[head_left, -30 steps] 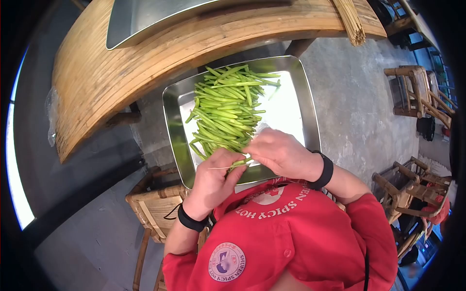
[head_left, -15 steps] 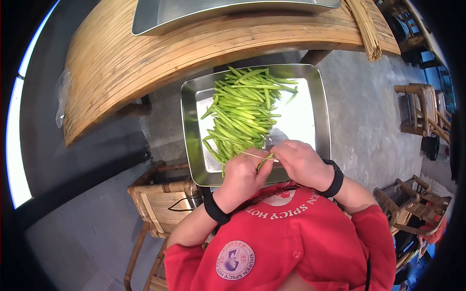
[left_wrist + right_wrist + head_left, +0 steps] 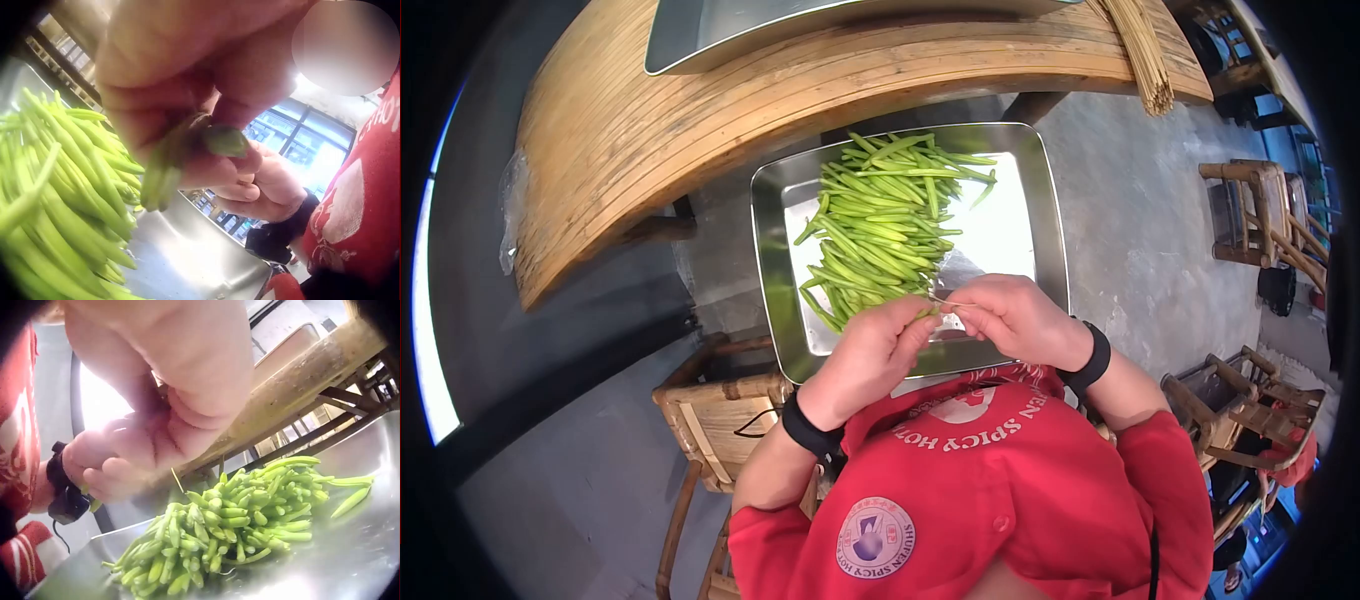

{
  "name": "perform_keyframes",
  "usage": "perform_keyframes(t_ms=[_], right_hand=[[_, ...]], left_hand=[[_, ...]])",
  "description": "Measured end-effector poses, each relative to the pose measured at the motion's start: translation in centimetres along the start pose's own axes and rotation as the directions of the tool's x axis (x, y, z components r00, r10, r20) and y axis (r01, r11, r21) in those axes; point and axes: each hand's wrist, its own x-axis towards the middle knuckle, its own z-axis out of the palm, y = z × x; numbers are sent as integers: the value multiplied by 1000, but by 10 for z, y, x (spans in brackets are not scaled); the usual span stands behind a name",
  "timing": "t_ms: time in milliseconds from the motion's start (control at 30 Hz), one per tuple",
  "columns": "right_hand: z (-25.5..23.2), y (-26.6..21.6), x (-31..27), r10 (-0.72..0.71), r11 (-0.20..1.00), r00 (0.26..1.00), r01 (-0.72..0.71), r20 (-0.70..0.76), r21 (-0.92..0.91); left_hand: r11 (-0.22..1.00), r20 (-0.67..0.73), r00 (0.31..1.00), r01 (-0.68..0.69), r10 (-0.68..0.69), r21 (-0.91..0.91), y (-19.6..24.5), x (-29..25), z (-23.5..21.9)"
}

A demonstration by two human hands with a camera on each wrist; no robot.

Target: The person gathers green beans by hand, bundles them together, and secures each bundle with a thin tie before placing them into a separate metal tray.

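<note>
In the head view my left hand (image 3: 875,348) and right hand (image 3: 1015,318) meet over the near side of a metal tray. A few cut green beans (image 3: 164,178) are pinched between the thumb and fingers of the left hand, as the left wrist view shows. The right hand pinches a thin bamboo skewer (image 3: 952,302), which reaches across to the left hand's fingertips; its end (image 3: 177,480) shows beneath the fingers in the right wrist view. Beyond the hands a heap of green beans (image 3: 880,225) fills the tray's left half. Fingers hide where skewer and beans meet.
The tray's rim (image 3: 1055,215) runs close to the red shirt (image 3: 1000,480). Across from it stands a wooden table (image 3: 820,85) bearing another metal tray (image 3: 730,35) and a bundle of skewers (image 3: 1138,55). Bamboo chairs (image 3: 720,430) stand at both sides.
The skewer first pointed left from the left hand, then lay across between both hands; now it is at the right hand's fingertips. The bean heap looks the same. The head view has shifted slightly.
</note>
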Motion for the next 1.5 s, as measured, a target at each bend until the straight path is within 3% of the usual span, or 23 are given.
perform_keyframes(t_ms=[100,167,200,233,300,333,400,433,500,567,600,700,733,900,967,1067,1167,1233,1267,1333,1433,1467,1500], right_hand=[[-3,0,-2,143,971,990,-139,-8,196],[-8,5,-4,211,936,977,-195,-24,293],[-13,9,-5,284,910,958,-259,-31,324],[-16,11,-6,357,878,934,-322,-35,353],[-14,16,-7,378,873,923,-331,-67,359],[-11,15,-5,389,887,916,-341,-103,311],[-6,14,-2,394,900,908,-351,-141,260],[-1,12,0,321,929,936,-281,-147,240],[7,12,4,249,953,955,-212,-161,217],[15,16,8,-89,994,974,74,-210,-81],[21,14,13,-244,964,926,198,-290,-178],[25,8,10,-238,932,951,167,-195,-321],[22,8,6,-123,932,989,88,-78,-353],[20,8,1,-68,931,998,66,8,-358],[19,8,-1,-43,927,997,63,62,-371],[21,8,-4,-10,929,999,22,34,-369],[24,7,-2,-65,931,992,22,-104,-365],[29,9,0,-116,942,953,16,-280,-335],[29,8,2,-115,942,953,15,-280,-336],[29,6,6,-157,957,918,51,-363,-284],[22,2,5,-104,982,956,56,-273,-179],[18,1,5,-98,983,956,48,-277,-179],[12,2,5,-57,993,985,38,-164,-114]], left_hand=[[987,-32,996,-75,80,145,-8,-6,-12],[950,-150,970,-142,189,278,-16,-12,-22],[977,-254,967,27,28,212,-15,-16,-28],[878,-321,927,-18,195,478,-12,-15,-36],[742,-304,910,-5,280,671,-18,-6,-45],[742,-305,910,-4,281,670,-21,0,-47],[571,-135,935,-83,329,817,-26,7,-49],[570,-135,934,-85,331,817,-27,8,-49],[600,-121,915,-150,386,786,-26,11,-50],[618,-112,914,-170,390,768,-13,6,-47],[640,-112,916,-178,386,748,-7,2,-44],[650,-49,913,-249,404,718,1,-2,-32],[674,-35,927,-246,374,697,4,-3,-29],[755,-77,939,-220,337,618,-4,-4,-6],[754,-118,902,-268,415,599,-17,-1,6],[807,-222,887,-232,404,543,-20,3,19],[856,-306,872,-209,383,474,-21,7,29],[948,-380,885,-176,270,264,-21,11,34],[948,-379,885,-177,270,263,-19,12,35],[987,-392,909,-158,138,-19,-15,13,38],[974,-318,938,-185,135,-131,-15,12,26],[991,-215,974,-95,72,-96,-12,8,17],[991,-209,975,-94,72,-99,-11,6,10]])
